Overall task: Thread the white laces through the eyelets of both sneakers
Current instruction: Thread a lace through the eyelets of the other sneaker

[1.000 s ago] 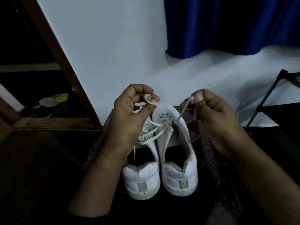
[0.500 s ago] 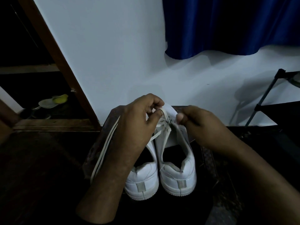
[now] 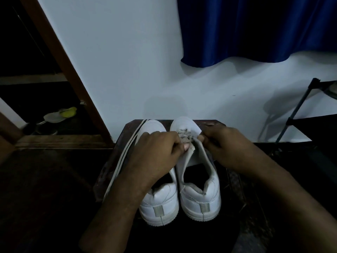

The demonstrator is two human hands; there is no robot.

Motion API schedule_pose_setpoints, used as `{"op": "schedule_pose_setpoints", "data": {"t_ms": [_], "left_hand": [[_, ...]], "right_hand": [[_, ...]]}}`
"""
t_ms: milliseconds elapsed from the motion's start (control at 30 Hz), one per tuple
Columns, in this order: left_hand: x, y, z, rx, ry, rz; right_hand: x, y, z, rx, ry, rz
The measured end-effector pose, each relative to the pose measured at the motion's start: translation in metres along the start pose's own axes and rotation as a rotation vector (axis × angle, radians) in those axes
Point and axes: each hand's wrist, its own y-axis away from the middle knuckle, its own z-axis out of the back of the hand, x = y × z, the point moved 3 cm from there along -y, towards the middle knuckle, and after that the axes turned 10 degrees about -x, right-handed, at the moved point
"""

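The white laces (image 3: 184, 136) cross the lower eyelets of the right sneaker (image 3: 197, 172) on the dark stool (image 3: 116, 152). Your left hand (image 3: 156, 152) and right hand (image 3: 221, 148) each pinch its eyelet flaps, probably to snug the lacing. A spare lace (image 3: 121, 161) lies beside the left sneaker (image 3: 160, 205).

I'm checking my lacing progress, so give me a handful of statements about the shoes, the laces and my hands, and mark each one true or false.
1. Both hands are at the right sneaker. True: the left hand and right hand meet at its laced part.
2. A loose white lace lies left of the left sneaker. True.
3. The sneakers' toes point toward the camera. False: the heels face the camera and the toes face the wall.
4. The right sneaker has no lace in it. False: lace crossings show near its toe.
5. A red curtain hangs above. False: the curtain is blue.
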Motion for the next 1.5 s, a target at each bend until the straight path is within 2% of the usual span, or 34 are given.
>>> {"op": "schedule_pose_setpoints", "data": {"t_ms": [67,167,367,500,600,733,800,867,933,1100,1267,1367,1500], "left_hand": [[-0.001,0.002,0.003,0.035,-0.013,-0.004],[0.0,0.002,0.006,0.017,0.008,-0.002],[0.005,-0.001,0.01,-0.172,-0.093,0.012],[0.001,-0.002,0.011,-0.278,-0.079,0.053],[0.005,-0.005,0.012,-0.334,0.021,0.083],[-0.003,-0.001,0.016,-0.377,0.227,0.109],[-0.013,0.003,0.016,-0.329,0.429,0.183],[-0.024,0.006,0.012,-0.213,0.671,0.236],[-0.033,0.008,0.009,-0.13,0.792,0.264],[-0.041,0.012,0.0,-0.033,0.902,0.304],[-0.048,0.016,-0.01,0.163,1.018,0.265],[-0.048,0.016,-0.016,0.179,1.035,0.237],[-0.044,0.015,-0.015,0.193,1.051,0.26]], "right_hand": [[0.0,0.0,-0.003,0.047,0.023,-0.012],[0.003,-0.001,0.003,0.028,0.008,-0.012],[0.003,0.001,0.006,0.113,-0.2,-0.222],[0.002,0.002,0.005,0.017,-0.285,-0.311],[0.003,0.001,0.007,-0.054,-0.536,-0.435],[0.021,0.001,0.008,0.019,-0.95,-0.419],[0.029,0.002,0.008,0.054,-1.127,-0.401],[0.035,0.0,0.009,0.057,-1.226,-0.361],[0.035,-0.001,0.01,0.026,-1.321,-0.359],[0.035,-0.001,0.017,-0.026,-1.415,-0.306],[0.036,0.0,0.017,0.06,-1.512,-0.287],[0.034,-0.002,0.018,0.028,-1.597,-0.343],[0.029,-0.002,0.018,-0.021,-1.537,-0.348]]}}
